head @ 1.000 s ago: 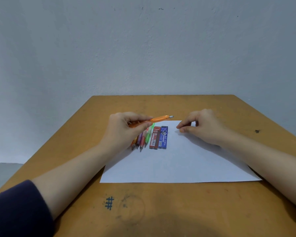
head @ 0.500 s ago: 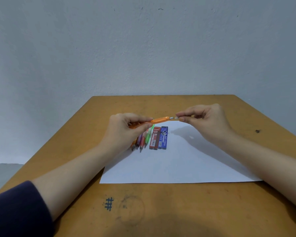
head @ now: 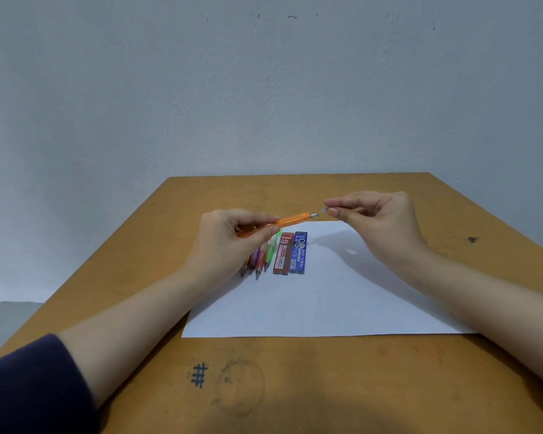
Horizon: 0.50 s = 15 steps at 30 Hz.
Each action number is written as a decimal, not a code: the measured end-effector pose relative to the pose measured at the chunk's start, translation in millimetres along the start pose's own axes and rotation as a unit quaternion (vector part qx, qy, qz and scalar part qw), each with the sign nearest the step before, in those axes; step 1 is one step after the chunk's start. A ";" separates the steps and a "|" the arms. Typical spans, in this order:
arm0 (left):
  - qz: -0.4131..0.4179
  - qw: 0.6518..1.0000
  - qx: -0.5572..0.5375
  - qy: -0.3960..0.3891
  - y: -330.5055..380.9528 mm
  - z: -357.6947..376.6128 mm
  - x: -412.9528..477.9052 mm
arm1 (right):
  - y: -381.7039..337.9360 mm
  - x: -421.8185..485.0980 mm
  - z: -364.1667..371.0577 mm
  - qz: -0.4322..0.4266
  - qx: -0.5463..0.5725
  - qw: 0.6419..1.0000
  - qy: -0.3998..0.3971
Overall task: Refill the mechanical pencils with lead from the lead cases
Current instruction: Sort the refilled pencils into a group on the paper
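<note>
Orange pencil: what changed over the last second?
The right hand rose from the paper, pinched the end of the orange pencil, then drew back rightward holding a small pale piece, apparently the cap. The left hand keeps gripping the pencil; the lead cases and other pencils lie unmoved.

Left hand [head: 229,242] grips the orange mechanical pencil [head: 290,220] over the table [head: 295,386], its metal end pointing right. Right hand [head: 376,223] pinches a small clear piece [head: 323,210] just off that end, not touching it. Underneath, on the white paper [head: 326,302], the red lead case [head: 283,253] and blue lead case [head: 299,252] sit side by side, with the other pencils [head: 262,258] bunched beside the red one, partly under the left hand.
</note>
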<state>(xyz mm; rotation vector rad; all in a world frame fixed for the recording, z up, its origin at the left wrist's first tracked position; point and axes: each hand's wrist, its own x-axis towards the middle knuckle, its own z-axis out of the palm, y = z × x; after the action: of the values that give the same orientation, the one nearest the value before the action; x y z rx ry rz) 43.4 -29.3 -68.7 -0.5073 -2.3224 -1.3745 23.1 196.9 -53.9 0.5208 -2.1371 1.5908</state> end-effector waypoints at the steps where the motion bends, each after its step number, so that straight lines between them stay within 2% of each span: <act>1: -0.001 1.000 0.002 0.001 -0.3 0.1 0.0 | -0.5 -0.5 0.8 0.001 0.000 1.000 0.000; 15: -0.029 1.000 -0.007 -0.006 3.1 1.4 -3.4 | -1.2 -3.6 5.3 0.018 0.012 1.000 -0.001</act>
<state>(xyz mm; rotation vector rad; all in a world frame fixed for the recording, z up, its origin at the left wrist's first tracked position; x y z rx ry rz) 47.7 -27.0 -68.7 -0.4573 -2.3564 -1.4184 26.2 191.6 -56.3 0.4943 -2.1436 1.6379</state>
